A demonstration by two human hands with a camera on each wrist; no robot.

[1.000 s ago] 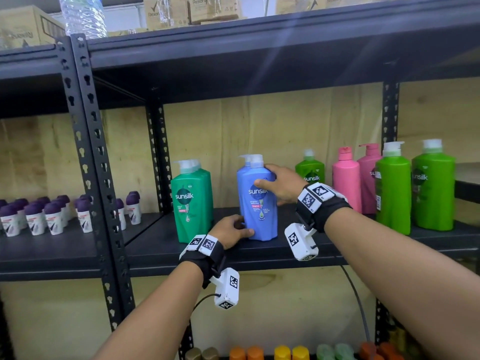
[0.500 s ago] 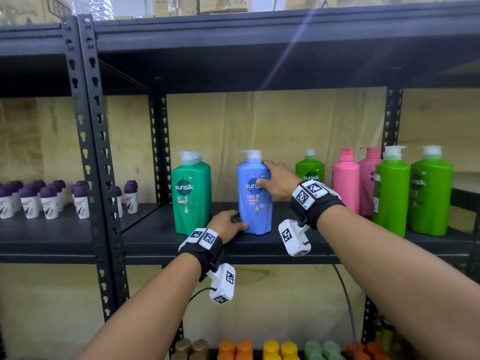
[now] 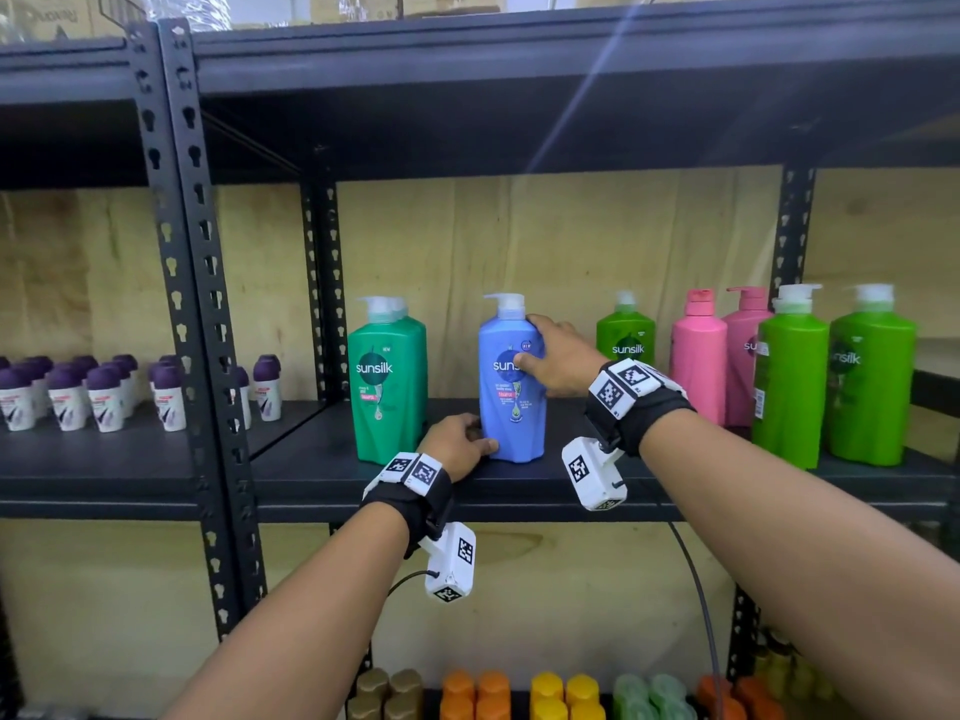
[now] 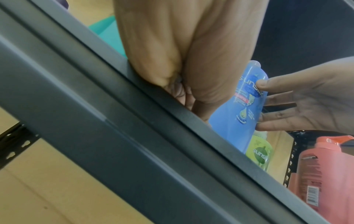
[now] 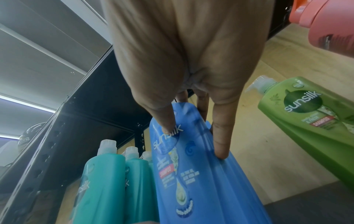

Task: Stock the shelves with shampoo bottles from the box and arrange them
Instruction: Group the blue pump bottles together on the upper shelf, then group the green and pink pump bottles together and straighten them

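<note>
A blue Sunsilk shampoo bottle (image 3: 511, 387) stands upright on the dark middle shelf (image 3: 519, 491). My right hand (image 3: 540, 350) grips its upper body, with the thumb on the front label and the fingers along the right side and back. The right wrist view shows that hand (image 5: 194, 141) pinching the bottle (image 5: 191, 181). My left hand (image 3: 475, 436) holds the bottle's lower left corner, thumb at the front of the base. In the left wrist view the shelf lip hides most of the left hand's fingers (image 4: 182, 94) beside the bottle (image 4: 243, 118).
Teal bottles (image 3: 387, 387) stand just left of the blue one. To its right are a light green bottle (image 3: 626, 340) further back, pink bottles (image 3: 698, 361) and large green bottles (image 3: 789, 376). Left of the shelf upright (image 3: 192, 304) are small purple-capped bottles (image 3: 67, 392).
Both hands stay on the blue bottle. The bottle now stands square to the front, and my right thumb has shifted onto its front label.
</note>
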